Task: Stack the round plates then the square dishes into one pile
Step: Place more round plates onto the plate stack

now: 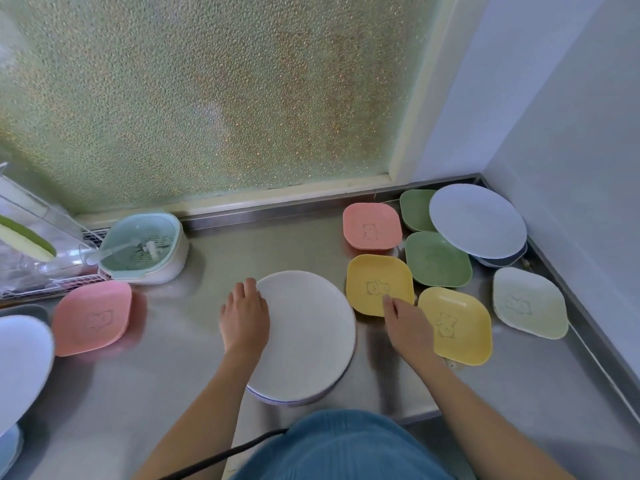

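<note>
A short pile of round white plates (308,336) lies on the steel counter in front of me. My left hand (244,315) rests on its left rim, fingers spread. My right hand (407,323) reaches over the near edge of a yellow square dish (375,282), fingers touching it. A second yellow dish (457,323) lies to its right. Behind are a pink dish (372,226), two green dishes (438,259) and a round pale blue plate (478,220) resting on darker plates. A pale green dish (530,301) sits far right. Another pink dish (91,317) and round plates (20,362) lie at left.
A mint strainer basket (143,247) with a utensil stands at the back left, beside a wire rack (41,251). A frosted window runs along the back and a white wall closes the right side. A black cable (221,455) crosses the front counter edge.
</note>
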Available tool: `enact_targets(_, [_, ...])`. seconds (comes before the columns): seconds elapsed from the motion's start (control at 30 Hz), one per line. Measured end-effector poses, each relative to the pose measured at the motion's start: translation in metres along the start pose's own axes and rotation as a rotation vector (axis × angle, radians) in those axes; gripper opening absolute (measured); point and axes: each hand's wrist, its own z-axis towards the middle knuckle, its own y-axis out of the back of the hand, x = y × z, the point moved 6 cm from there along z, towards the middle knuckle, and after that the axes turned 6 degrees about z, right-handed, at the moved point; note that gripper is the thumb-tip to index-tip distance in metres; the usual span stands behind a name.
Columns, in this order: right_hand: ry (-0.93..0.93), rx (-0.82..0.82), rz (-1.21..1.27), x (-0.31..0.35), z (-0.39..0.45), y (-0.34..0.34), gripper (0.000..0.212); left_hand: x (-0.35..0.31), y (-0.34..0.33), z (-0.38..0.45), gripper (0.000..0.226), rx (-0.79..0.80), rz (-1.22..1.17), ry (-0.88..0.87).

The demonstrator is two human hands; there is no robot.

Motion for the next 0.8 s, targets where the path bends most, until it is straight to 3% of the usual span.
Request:
enact_targets(0.33, [-0.468,-0.154,0.530,-0.098,0.094,0.089,0.030,-0.204,-0.022,0.056,0.034,0.150,-0.086,-0.438])
enact_targets(0.47, [-0.585,-0.240,0.590,-0.134,0.129,0.107,0.035,-0.280,-0.041,0.057,0.036,0.212,-0.090,-0.571])
enact_targets(0.53, [-0.701,-0.265,0.674,-0.153,0.140,0.108,0.035,-0.310,-0.052,0.055,0.035,0.229,-0.059,-0.618])
enact_targets(0.63, [-0.884,-0.262,1.004,-0.170,0.146,0.102,0.025,-0.342,-0.067,0.053,0.036,0.253,-0.031,-0.649])
enact_targets(0.8, [-0.963,-0.270,1.161,-0.176,0.154,0.099,0.021,-0.364,-0.086,0.046,0.036,0.327,-0.050,-0.642])
